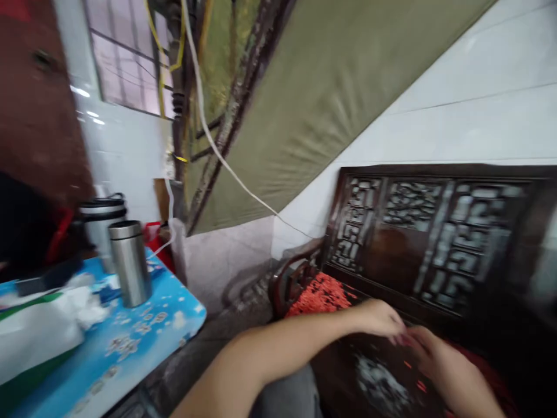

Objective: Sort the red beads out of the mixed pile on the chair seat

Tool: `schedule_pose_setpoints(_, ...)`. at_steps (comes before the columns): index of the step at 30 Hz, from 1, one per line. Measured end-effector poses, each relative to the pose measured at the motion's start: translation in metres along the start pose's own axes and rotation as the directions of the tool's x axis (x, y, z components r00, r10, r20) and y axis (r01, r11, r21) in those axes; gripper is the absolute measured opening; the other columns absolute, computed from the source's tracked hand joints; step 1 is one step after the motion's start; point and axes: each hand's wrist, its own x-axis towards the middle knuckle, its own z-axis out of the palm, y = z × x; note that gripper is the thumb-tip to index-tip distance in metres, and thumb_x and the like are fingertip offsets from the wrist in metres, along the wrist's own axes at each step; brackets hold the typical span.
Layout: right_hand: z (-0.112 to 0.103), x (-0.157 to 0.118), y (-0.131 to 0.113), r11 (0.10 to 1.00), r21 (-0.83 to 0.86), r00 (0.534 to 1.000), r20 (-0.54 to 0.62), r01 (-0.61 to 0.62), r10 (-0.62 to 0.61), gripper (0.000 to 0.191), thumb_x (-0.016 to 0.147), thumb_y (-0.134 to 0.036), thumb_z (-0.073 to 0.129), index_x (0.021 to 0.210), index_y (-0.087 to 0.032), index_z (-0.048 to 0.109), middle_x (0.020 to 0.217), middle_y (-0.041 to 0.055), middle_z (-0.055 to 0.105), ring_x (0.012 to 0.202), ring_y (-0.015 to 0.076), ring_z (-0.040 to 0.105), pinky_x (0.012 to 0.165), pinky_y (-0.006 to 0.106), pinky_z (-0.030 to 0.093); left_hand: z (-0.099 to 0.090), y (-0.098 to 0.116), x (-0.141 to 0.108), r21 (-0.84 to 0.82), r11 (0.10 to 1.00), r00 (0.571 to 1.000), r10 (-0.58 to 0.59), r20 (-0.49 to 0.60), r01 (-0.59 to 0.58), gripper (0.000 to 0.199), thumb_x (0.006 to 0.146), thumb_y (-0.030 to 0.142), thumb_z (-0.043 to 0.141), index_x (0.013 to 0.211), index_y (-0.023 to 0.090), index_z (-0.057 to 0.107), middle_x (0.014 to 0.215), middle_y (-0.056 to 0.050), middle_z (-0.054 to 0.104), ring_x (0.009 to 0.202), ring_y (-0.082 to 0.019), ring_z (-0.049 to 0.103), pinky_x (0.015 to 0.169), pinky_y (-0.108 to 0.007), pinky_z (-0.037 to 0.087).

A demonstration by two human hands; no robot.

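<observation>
Over the dark wooden bench [343,371], my left hand [383,320] and my right hand [441,357] meet, fingertips against fingertips. Both are closed in a pinch. Something small and reddish may be between them, but blur and the fingers hide what it is. Behind my left forearm lies a heap of small red pieces [322,293] on the bench seat. Below the hands is a scatter of small whitish pieces [383,386], and a few loose red pieces [420,385] lie near my right hand.
A carved bench back [395,244] rises behind the hands. To the left, a table with a blue patterned cover [169,313] holds a steel flask [130,264], a larger lidded bottle [102,232] and a white-and-green bag [39,337]. A white cable [235,174] hangs across the view.
</observation>
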Motion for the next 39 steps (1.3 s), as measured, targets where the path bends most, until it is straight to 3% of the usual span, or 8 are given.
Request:
schedule_pose_setpoints(3,-0.041,0.006,-0.058,0.996,-0.085,1.000,-0.016,-0.020,0.019,0.033,0.098,-0.043,0.035,0.093,-0.029,0.064,0.098,0.0128,0.075,0.084,0.0300,0.072,0.069,0.039,0.048,-0.008,0.006,0.005,-0.071,0.993,0.995,0.087,-0.039,-0.090,0.025,0.086,0.012,0.055,0.064,0.018,0.064,0.064,-0.007,0.070,0.053,-0.012,0.064,0.072,-0.030,0.059)
schedule_pose_setpoints(5,-0.055,0.017,-0.076,0.991,-0.127,0.998,-0.051,-0.033,0.026,0.030,0.099,-0.037,0.036,0.097,-0.026,0.065,0.102,0.0104,0.074,0.086,0.0261,0.071,0.076,0.035,0.048,-0.012,0.005,0.015,-0.120,0.980,0.986,0.155,-0.061,-0.161,0.018,0.087,0.014,0.053,0.075,0.013,0.067,0.075,-0.009,0.074,0.064,-0.015,0.070,0.079,-0.035,0.060)
schedule_pose_setpoints(11,-0.060,0.024,-0.078,0.995,-0.096,0.993,-0.114,-0.022,0.011,0.025,0.102,-0.028,0.043,0.098,-0.022,0.067,0.103,0.0074,0.073,0.089,0.0211,0.069,0.080,0.028,0.047,-0.018,-0.003,0.030,-0.205,0.938,0.960,0.269,-0.080,-0.280,0.017,0.090,0.022,0.058,0.087,0.008,0.068,0.082,-0.012,0.076,0.072,-0.017,0.073,0.078,-0.035,0.059)
schedule_pose_setpoints(21,-0.039,0.008,-0.073,0.999,0.032,0.987,-0.160,-0.024,0.029,0.022,0.103,-0.028,0.046,0.097,-0.022,0.066,0.079,0.0007,0.068,0.074,0.0172,0.064,0.073,0.024,0.044,-0.027,-0.017,0.027,-0.188,0.952,0.962,0.261,0.076,-0.243,0.030,0.087,0.038,0.069,0.087,0.008,0.068,0.084,-0.014,0.077,0.078,-0.021,0.074,0.081,-0.038,0.059)
schedule_pose_setpoints(26,-0.031,0.009,-0.073,0.999,0.052,0.991,-0.135,-0.017,0.023,0.020,0.103,-0.027,0.048,0.094,-0.022,0.065,0.085,0.0010,0.070,0.076,0.0157,0.064,0.071,0.022,0.042,-0.036,-0.027,0.024,-0.010,0.975,0.971,0.220,0.098,-0.220,0.026,0.094,0.032,0.056,0.096,0.009,0.067,0.095,-0.016,0.078,0.082,-0.020,0.074,0.079,-0.033,0.058)
schedule_pose_setpoints(30,-0.026,0.006,-0.071,0.999,-0.011,0.995,-0.086,-0.053,0.052,0.018,0.102,-0.026,0.049,0.097,-0.022,0.066,0.090,0.0018,0.072,0.079,0.0155,0.064,0.073,0.022,0.041,-0.050,-0.050,0.020,0.255,0.950,0.982,0.154,0.111,-0.178,0.024,0.093,0.030,0.052,0.096,0.012,0.068,0.091,-0.012,0.077,0.077,-0.019,0.072,0.074,-0.029,0.055)
schedule_pose_setpoints(35,-0.025,-0.002,-0.065,0.997,-0.055,0.999,-0.018,-0.047,0.046,0.015,0.100,-0.023,0.052,0.098,-0.022,0.067,0.096,0.0026,0.073,0.084,0.0159,0.065,0.075,0.022,0.040,-0.080,-0.094,0.012,0.638,0.766,0.996,0.074,0.038,-0.082,0.006,0.077,0.024,0.069,0.074,0.018,0.067,0.080,-0.007,0.073,0.084,-0.022,0.067,0.082,-0.029,0.048)
schedule_pose_setpoints(39,-0.025,-0.008,-0.059,0.996,-0.071,0.999,0.002,-0.053,0.053,0.014,0.100,-0.024,0.053,0.096,-0.022,0.067,0.096,0.0026,0.073,0.081,0.0154,0.064,0.072,0.023,0.039,-0.094,-0.119,0.009,0.798,0.597,0.997,0.025,0.077,-0.076,0.007,0.072,0.019,0.073,0.072,0.019,0.067,0.079,-0.007,0.071,0.084,-0.025,0.066,0.084,-0.031,0.046)
